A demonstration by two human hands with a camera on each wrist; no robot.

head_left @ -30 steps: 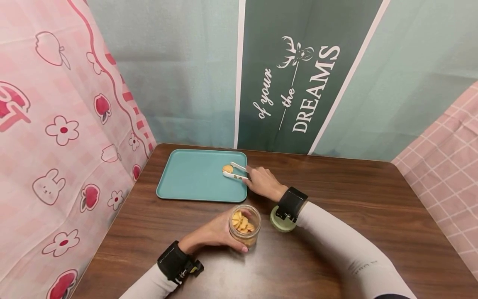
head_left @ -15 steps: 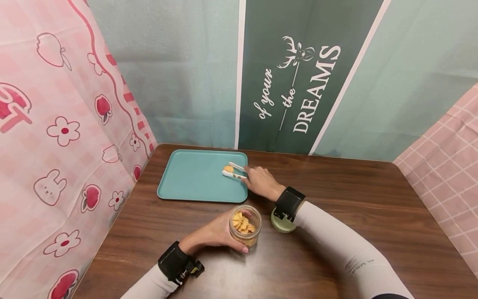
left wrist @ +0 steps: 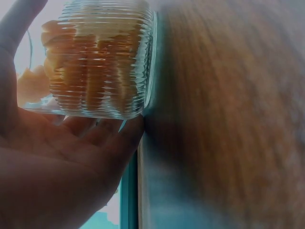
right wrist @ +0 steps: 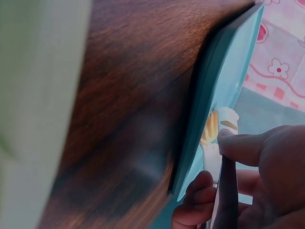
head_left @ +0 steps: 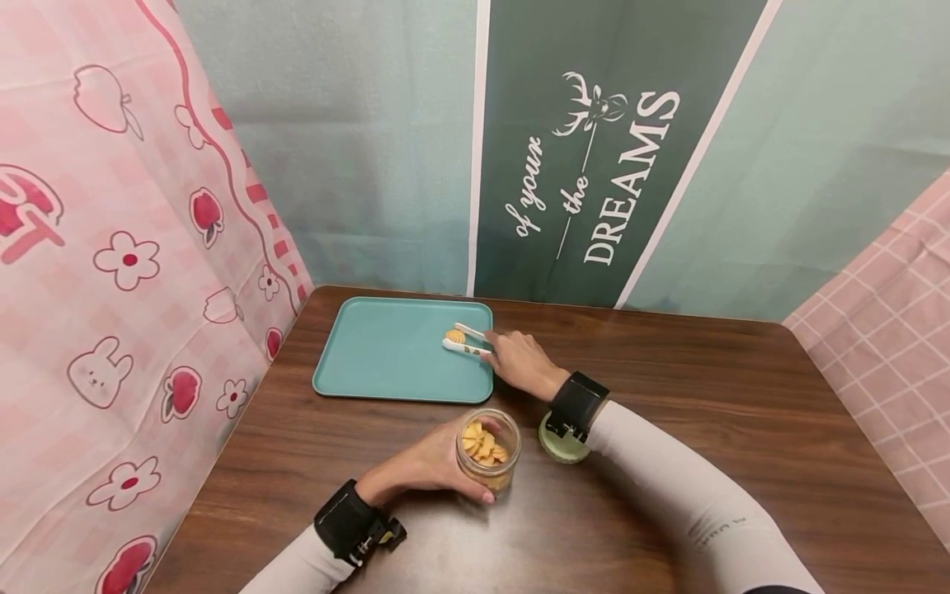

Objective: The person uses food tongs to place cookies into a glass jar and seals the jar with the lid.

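My left hand (head_left: 434,462) curls around a clear glass jar (head_left: 490,478), which stands open on the table with several yellow cookies (head_left: 481,444) inside; its ribbed side fills the top of the left wrist view (left wrist: 95,62). Over the right part of a teal tray (head_left: 386,355), my right hand (head_left: 525,363) grips a pair of white-tipped tongs (head_left: 466,347). One ridged cookie (head_left: 455,337) sits between the tong tips. In the right wrist view the cookie (right wrist: 210,128) is low at the tray; whether it touches the surface I cannot tell.
A pale green round lid (head_left: 562,444) lies on the brown wooden table (head_left: 705,396), partly under my right wrist. A teal and dark green curtain (head_left: 371,165) hangs behind the table. Pink patterned cloth (head_left: 148,330) hangs at the left, pink checked cloth (head_left: 891,330) at the right.
The tong tips and cookie stay almost in place over the tray; the tongs look slightly closer to the cookie than a second ago. The left hand and jar hold still.
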